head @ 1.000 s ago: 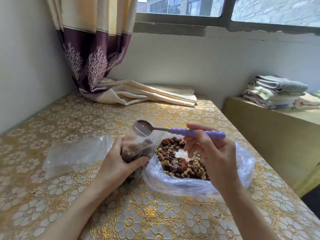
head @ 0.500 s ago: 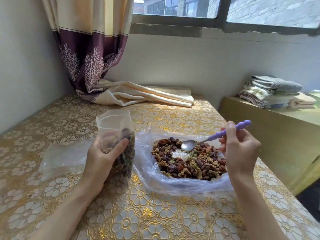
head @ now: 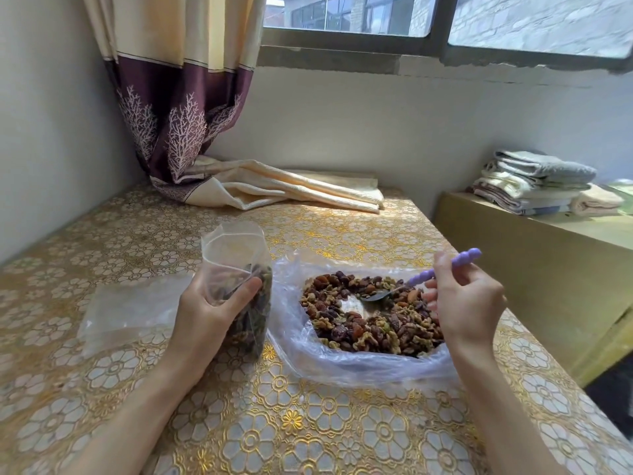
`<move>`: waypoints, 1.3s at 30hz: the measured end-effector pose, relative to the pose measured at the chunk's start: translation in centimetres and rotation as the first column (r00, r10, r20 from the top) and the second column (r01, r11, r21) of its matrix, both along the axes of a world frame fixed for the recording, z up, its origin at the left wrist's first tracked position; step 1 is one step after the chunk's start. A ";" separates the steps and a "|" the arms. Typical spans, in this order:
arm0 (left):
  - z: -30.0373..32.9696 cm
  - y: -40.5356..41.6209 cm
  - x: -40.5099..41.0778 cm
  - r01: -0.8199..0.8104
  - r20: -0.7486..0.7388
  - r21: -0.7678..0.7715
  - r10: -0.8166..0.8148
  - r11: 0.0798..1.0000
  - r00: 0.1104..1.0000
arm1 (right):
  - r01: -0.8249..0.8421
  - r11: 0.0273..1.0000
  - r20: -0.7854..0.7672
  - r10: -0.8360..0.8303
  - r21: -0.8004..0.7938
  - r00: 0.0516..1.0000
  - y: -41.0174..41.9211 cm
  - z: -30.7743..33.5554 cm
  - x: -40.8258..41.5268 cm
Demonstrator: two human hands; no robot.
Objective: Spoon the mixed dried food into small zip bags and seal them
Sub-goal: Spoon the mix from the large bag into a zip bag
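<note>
My left hand (head: pixel 209 311) grips a small clear zip bag (head: pixel 236 255) that stands upright on the table, its mouth open and its lower half filled with mixed dried food. To its right a large clear plastic bag (head: pixel 342 363) lies open with a heap of mixed dried food (head: pixel 370 323) in it. My right hand (head: pixel 462 303) holds a spoon with a purple handle (head: pixel 462 260). The metal spoon bowl (head: pixel 375 296) is down in the heap near its middle.
A pile of empty clear zip bags (head: pixel 133 308) lies flat to the left of my left hand. A folded curtain end (head: pixel 274 188) rests at the table's back. Stacked towels (head: pixel 537 181) sit on a lower ledge at the right, beyond the table's right edge.
The spoon left the mouth of the small bag and swung right and down into the food heap. My left hand set the small bag upright and a little to the left.
</note>
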State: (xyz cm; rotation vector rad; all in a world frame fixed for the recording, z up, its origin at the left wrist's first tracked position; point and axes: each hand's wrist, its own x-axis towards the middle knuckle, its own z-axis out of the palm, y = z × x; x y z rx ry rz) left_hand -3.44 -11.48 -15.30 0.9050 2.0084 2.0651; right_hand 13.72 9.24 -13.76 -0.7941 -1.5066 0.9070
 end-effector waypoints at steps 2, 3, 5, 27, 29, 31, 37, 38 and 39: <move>0.0 0.0 0.0 0.011 -0.014 -0.006 -0.011 1.000 1.000 | -0.077 0.994 0.021 0.078 -0.080 0.997 0.2 -0.4 -0.3; 0.0 0.0 0.1 0.011 -0.019 -0.009 -0.011 1.000 1.000 | -0.126 0.983 0.029 0.131 -0.132 0.991 0.4 -0.5 -0.4; 0.1 0.1 0.2 0.001 -0.025 -0.009 -0.002 1.000 1.000 | -0.222 0.947 0.008 0.230 -0.230 0.973 0.5 -0.7 -0.5; -1.7 0.5 0.0 0.042 -0.348 -0.435 -0.211 0.899 0.913 | -0.236 0.933 -0.241 0.171 -0.273 0.955 0.5 0.5 0.2; -1.8 0.5 -0.1 0.053 -0.340 -0.442 -0.222 0.896 0.914 | -0.256 0.937 -0.275 0.188 -0.237 0.943 0.0 0.8 0.3; -1.8 0.6 -0.1 0.058 -0.335 -0.457 -0.232 0.888 0.913 | -0.282 0.938 -0.310 0.212 -0.202 0.927 -0.5 1.3 0.2; -1.9 0.7 -0.1 0.074 -0.331 -0.468 -0.253 0.881 0.909 | -0.339 0.935 -0.382 0.275 -0.109 0.882 -2.5 2.4 0.0; -1.9 0.7 0.0 0.070 -0.338 -0.464 -0.249 0.883 0.908 | -0.346 0.934 -0.388 0.286 -0.094 0.876 -2.8 2.5 0.0; -1.9 0.7 0.0 0.066 -0.343 -0.460 -0.246 0.885 0.907 | -0.354 0.932 -0.388 0.299 -0.078 0.872 -3.1 2.6 0.0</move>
